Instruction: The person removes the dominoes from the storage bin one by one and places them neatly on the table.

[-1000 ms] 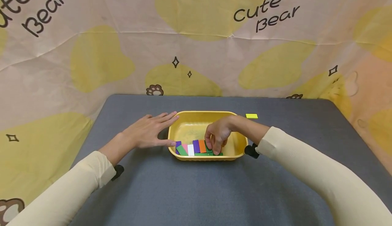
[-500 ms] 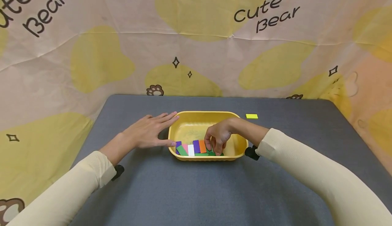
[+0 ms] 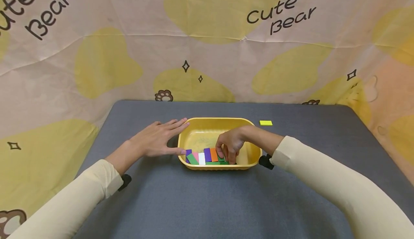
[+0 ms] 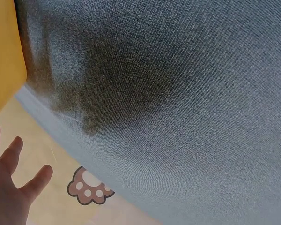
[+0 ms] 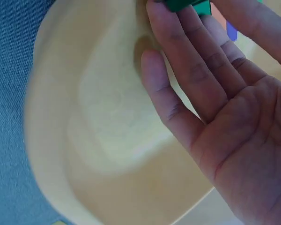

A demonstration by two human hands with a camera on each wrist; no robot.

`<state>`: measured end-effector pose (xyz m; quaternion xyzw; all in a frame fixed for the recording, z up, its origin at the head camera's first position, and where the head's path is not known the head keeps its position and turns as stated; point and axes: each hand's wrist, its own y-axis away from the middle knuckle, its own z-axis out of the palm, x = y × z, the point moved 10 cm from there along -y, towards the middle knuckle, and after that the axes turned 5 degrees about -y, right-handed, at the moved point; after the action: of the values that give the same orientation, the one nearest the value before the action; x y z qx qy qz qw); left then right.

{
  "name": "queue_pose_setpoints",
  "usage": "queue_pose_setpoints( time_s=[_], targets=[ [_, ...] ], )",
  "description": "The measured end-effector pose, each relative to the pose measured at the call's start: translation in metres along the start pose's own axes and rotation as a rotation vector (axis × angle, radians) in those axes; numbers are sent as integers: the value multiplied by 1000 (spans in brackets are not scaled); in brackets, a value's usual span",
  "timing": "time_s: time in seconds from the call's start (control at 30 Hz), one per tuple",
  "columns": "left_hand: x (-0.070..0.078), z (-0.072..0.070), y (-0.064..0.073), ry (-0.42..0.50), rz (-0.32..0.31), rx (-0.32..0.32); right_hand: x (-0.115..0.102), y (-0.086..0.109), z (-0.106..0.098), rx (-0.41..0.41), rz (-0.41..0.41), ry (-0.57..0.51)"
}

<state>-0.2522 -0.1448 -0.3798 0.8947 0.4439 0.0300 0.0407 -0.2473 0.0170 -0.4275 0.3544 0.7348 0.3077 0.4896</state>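
A yellow plastic basin (image 3: 202,124) stands on the table, with several coloured tiles lined along its near inner wall. Among them are a white tile (image 3: 202,159), an orange tile (image 3: 214,155), a purple tile (image 3: 207,155) and a slanted green tile (image 3: 192,159). My left hand (image 3: 158,138) spreads straight fingers at the basin's left rim, thumb and fingertips touching it. Reaching inside, my right hand (image 3: 231,143) pinches a green tile (image 5: 179,4) at the right end of the row. That tile is partly hidden by the fingers in both views.
A yellow tile (image 3: 266,123) lies on the grey table (image 3: 200,203) just beyond the basin's right back corner. Behind the table hangs a patterned cloth (image 3: 207,55).
My right hand's fingers have shifted slightly around the green tile at the row's right end. The left hand, the basin and the other tiles stay where they were.
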Motion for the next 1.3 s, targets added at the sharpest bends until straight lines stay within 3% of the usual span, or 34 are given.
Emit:
queue_pose_setpoints(
  time_s=[0.53, 0.7, 1.03, 1.3],
  targets=[
    [0, 1, 0, -5, -7, -5, 0, 26, -22, 118, -19, -7],
    [2, 0, 0, -8, 2, 9, 3, 38, -34, 174, -41, 35],
    [0, 0, -1, -11, -1, 2, 9, 71, -64, 361, -138, 71],
    [0, 0, 0, -8, -3, -4, 19, 99, -81, 550, -266, -4]
  ],
)
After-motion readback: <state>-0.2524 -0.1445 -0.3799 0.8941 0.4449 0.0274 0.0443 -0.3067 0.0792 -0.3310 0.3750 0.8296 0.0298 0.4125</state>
